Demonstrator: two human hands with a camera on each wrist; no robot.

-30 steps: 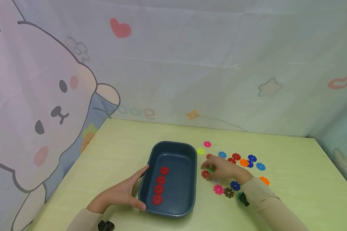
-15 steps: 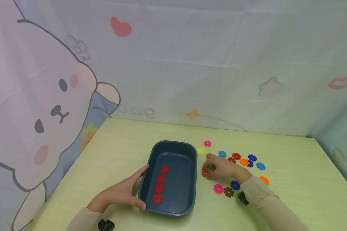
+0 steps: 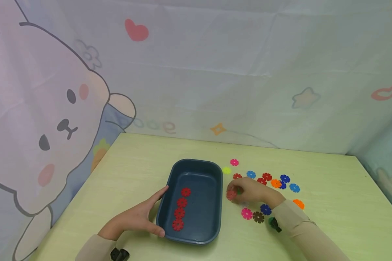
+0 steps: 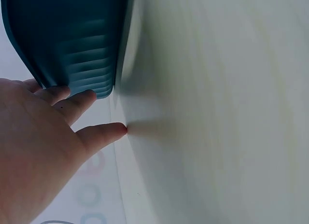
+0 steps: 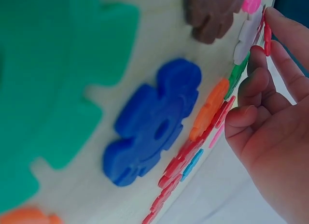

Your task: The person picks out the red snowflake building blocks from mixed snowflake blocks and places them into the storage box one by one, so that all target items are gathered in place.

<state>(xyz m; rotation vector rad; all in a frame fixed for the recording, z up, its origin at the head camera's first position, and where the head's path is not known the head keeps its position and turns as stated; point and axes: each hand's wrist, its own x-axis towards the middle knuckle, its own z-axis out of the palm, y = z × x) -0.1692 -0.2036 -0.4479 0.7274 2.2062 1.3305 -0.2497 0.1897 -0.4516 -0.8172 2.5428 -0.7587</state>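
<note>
My left hand (image 3: 134, 219) rests against the left side of a dark blue tray (image 3: 203, 212), fingers extended and thumb at its near corner. In the left wrist view the fingertips touch the tray's outer wall (image 4: 89, 55). Several red snowflake discs (image 3: 179, 213) lie in a column on the tray's left half. Just right of the tray, my right hand (image 3: 253, 189) pinches a red snowflake disc (image 3: 231, 195) between thumb and finger; the right wrist view shows this disc (image 5: 267, 38) edge-on. A green disc (image 3: 240, 190) is partly hidden under that hand.
Loose discs lie around the right hand: pink (image 3: 246, 213), brown (image 3: 258, 217), dark blue (image 3: 266, 209), orange (image 3: 276, 183), light blue (image 3: 294, 187) and red (image 3: 266, 177). A yellow disc (image 3: 227, 170) sits beside the tray's far right corner. A printed cloth (image 3: 196, 72) hangs behind the table.
The red disc by the right fingertips has been lifted from the table into a pinch and shifted slightly left. The left hand and tray stay in place.
</note>
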